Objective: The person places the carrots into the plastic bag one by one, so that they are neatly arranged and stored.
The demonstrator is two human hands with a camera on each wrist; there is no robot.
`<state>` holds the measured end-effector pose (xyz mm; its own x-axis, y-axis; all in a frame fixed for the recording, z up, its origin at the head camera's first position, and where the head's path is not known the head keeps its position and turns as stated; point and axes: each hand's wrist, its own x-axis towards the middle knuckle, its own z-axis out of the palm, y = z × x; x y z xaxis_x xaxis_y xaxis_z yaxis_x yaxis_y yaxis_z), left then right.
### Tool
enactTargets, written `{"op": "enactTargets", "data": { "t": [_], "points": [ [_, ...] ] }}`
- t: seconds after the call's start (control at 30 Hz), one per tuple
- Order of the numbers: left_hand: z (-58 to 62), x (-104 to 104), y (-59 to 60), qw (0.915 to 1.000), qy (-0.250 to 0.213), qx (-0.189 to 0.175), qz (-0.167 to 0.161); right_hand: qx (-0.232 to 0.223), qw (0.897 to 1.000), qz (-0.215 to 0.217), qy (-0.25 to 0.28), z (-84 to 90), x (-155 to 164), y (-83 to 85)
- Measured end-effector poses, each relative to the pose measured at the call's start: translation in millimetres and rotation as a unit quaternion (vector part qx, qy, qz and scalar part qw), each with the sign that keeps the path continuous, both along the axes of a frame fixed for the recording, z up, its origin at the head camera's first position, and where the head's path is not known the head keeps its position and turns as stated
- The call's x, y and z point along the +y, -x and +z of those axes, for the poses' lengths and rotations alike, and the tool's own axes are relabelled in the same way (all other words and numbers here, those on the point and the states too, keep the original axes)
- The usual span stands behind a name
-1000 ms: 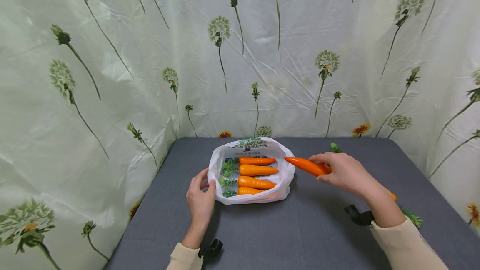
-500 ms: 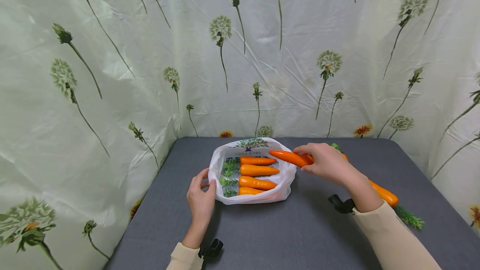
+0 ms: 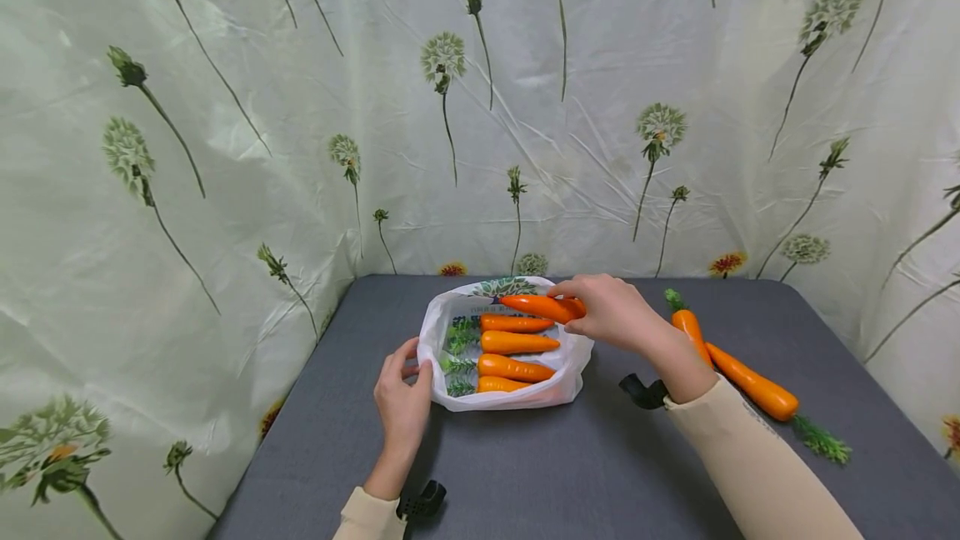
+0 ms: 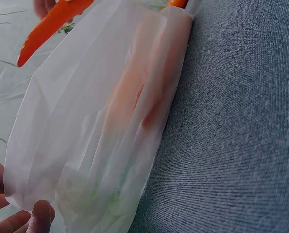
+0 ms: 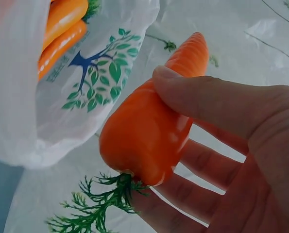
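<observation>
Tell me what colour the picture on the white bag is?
The tree picture on the bag has green leaves and a blue trunk. The right wrist view shows it best.

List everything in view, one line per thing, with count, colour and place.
carrots in bag: four, orange with green tops, lying side by side in the bag
held carrot: one, orange, over the bag's far rim, in the right hand's grip
loose carrots: two, orange with green tops, on the table's right side
plastic bag: one, white with a tree print, middle of the table
table: one, grey cloth top
curtain: pale, printed with dandelions, behind and beside the table
left hand: holds the bag's near-left edge
right hand: grips the held carrot
</observation>
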<state>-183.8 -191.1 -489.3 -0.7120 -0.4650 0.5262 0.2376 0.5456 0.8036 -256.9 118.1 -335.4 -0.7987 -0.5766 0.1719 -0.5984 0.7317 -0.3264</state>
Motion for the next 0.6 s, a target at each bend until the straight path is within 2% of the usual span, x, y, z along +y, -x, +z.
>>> {"op": "enactTargets", "data": {
  "t": [0.37,0.6],
  "points": [
    [-1.7,2.4,0.2,1.0,-0.002,-0.002,-0.008,-0.018,1.0,0.019,-0.004,0.5,-28.6,15.8],
    [-1.8,0.9,-0.5,1.0,0.006,0.004,-0.005,-0.023,0.999,0.022,-0.012,-12.6,-42.6,32.4]
  ]
}}
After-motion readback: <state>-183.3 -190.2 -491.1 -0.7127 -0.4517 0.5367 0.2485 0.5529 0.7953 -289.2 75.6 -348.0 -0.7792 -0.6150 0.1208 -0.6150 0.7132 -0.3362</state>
